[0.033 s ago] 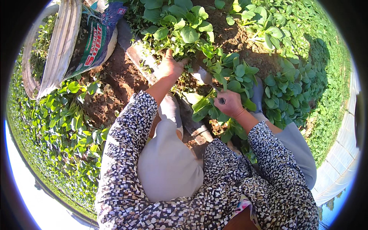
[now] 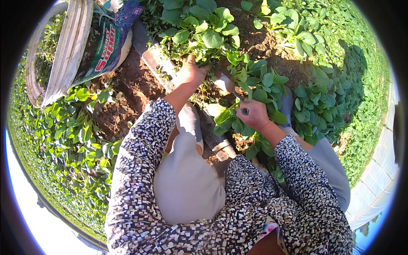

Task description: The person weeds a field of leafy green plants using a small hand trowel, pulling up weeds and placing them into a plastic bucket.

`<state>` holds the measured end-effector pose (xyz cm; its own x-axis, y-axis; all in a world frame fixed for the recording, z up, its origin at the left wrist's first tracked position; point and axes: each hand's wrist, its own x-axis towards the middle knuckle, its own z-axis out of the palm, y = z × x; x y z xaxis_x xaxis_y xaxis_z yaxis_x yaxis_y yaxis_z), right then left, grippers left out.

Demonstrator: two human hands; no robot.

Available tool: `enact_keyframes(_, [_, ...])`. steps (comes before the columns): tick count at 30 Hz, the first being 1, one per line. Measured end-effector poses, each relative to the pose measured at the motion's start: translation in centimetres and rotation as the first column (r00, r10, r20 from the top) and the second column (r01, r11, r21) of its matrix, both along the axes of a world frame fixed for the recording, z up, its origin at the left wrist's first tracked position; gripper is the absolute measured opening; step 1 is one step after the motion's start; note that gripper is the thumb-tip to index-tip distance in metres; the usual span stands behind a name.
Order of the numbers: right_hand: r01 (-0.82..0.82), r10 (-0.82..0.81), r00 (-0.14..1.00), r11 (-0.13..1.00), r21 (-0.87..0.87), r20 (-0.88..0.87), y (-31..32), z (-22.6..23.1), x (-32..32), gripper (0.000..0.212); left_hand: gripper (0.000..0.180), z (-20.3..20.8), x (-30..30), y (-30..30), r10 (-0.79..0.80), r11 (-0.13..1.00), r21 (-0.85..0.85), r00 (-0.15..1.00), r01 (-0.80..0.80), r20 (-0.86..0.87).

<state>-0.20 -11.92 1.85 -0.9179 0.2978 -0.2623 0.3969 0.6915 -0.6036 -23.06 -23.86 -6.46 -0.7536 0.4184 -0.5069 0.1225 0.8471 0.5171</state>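
Note:
My left hand (image 2: 191,74) reaches into a clump of small-leaved weeds (image 2: 199,54) at the foot of a broad-leaved green plant (image 2: 208,32). Its thumb and fingers are closed round the stems, with the fingertips hidden among leaves. In my right hand (image 2: 253,114) is a hand trowel, the butt of its dark handle showing above the fist. The metal trowel blade (image 2: 224,83) points toward the left hand, its tip down among the weeds. Leaves of another broad-leaved plant (image 2: 265,83) hang beside the trowel and the right hand.
A white ribbed tub (image 2: 68,51) lies tilted at the upper left with greenery inside, next to a printed sack (image 2: 104,46). A grey board-like strip (image 2: 148,55) runs diagonally past my boot (image 2: 189,121). Leafy rows (image 2: 72,140) and brown soil (image 2: 127,89) surround me.

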Motion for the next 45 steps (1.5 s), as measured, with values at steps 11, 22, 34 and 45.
enact_keyframes(11, [0.134,-0.117,0.989,0.967,-0.216,0.09,0.8,-0.8,-1.8,0.024,0.071,-0.9,-1.6,-1.0,0.146,0.988,0.043,0.989,-0.146,-0.009])
enact_keyframes(22, [0.2,-0.183,0.974,0.971,-0.128,0.134,-0.8,-0.5,-7.6,0.018,0.046,-5.1,-3.0,-2.4,0.167,0.895,0.368,0.955,-0.251,0.246])
enact_keyframes(34, [0.106,-0.094,0.986,0.99,-0.088,0.138,-1.5,-1.8,-9.5,0.022,0.055,-1.4,0.9,-2.6,-0.139,0.978,0.193,0.93,0.076,0.34])
enact_keyframes(45, [0.23,-0.227,0.973,0.968,-0.096,0.044,-0.8,1.6,-1.1,0.025,0.046,3.2,-3.1,-4.5,-0.104,0.947,0.32,0.967,0.025,0.233])
